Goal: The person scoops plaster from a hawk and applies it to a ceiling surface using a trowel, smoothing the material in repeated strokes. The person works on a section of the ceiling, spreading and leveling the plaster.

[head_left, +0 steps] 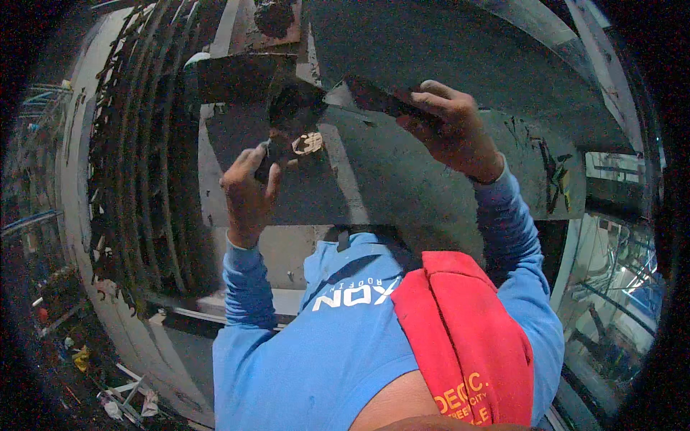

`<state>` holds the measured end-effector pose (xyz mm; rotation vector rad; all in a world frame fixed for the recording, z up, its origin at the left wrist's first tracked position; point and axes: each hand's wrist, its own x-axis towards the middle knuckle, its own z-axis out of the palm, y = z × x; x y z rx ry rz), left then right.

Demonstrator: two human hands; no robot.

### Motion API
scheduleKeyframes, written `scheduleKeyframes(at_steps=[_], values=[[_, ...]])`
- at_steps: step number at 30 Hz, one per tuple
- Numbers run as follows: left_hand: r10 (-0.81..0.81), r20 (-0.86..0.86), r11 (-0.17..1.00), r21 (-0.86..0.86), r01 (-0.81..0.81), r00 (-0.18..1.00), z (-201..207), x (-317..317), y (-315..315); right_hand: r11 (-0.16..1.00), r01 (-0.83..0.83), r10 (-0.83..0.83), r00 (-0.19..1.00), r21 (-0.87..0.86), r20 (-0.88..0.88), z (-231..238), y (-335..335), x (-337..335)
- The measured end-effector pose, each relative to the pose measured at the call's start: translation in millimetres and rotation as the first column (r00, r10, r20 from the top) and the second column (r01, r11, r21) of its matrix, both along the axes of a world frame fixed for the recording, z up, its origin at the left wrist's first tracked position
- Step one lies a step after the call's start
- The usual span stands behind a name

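Head view looks down on a person in a blue long-sleeved top [287, 366], with a red cloth [474, 323] lying over the right shoulder. Both hands are raised in front of the chest and stand well apart from each other.

The left hand [248, 190] is closed on a dark object [293, 108], its thumb and fingers on either side of the near end, while the wider part reaches up and to the right. Just beside the fingers shows a pale, bright patch [307, 144]; whether it belongs to the object cannot be told.

The right hand [454, 129] is clamped around a long dark tool [381, 97], which points left toward the dark object and ends in a grey, blade-like tip [341, 95]. The tip is near the object; whether they touch is unclear.

Both held things are above a broad grey surface [388, 161]. Beyond the left hand is a dark brown, flat-sided piece [241, 77], and farther off a dark lump [274, 16] sits on a brownish board [244, 36]. Dark ridged strips [147, 158] run along the left side.
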<state>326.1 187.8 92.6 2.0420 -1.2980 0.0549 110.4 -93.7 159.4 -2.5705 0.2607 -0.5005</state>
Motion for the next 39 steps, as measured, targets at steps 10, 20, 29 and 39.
scheduleKeyframes(at_steps=[10, 20, 29, 39], values=[[-0.044, -0.030, 0.999, 0.016, 0.045, 0.999, 8.9, -9.6, -24.8, 0.940, -0.213, 0.187, 0.975, -0.265, -0.122, 2.1, -17.7, 22.8], [0.162, -0.138, 0.968, -0.170, -0.184, 0.977, 2.6, -26.6, -8.7, 0.999, 0.020, -0.017, 0.992, 0.025, -0.123, -19.6, -65.5, -16.4], [0.165, -0.259, 0.980, -0.064, -0.188, 0.951, -27.2, -45.3, 28.4, 0.674, 0.282, -0.696, 0.553, 0.683, 0.458, -44.7, -57.4, 16.5], [0.170, -0.260, 0.979, -0.066, -0.193, 0.950, -52.6, -49.0, 37.3, 0.730, 0.604, -0.660, 0.501, 0.319, 0.560, -111.6, -68.5, 73.7]])
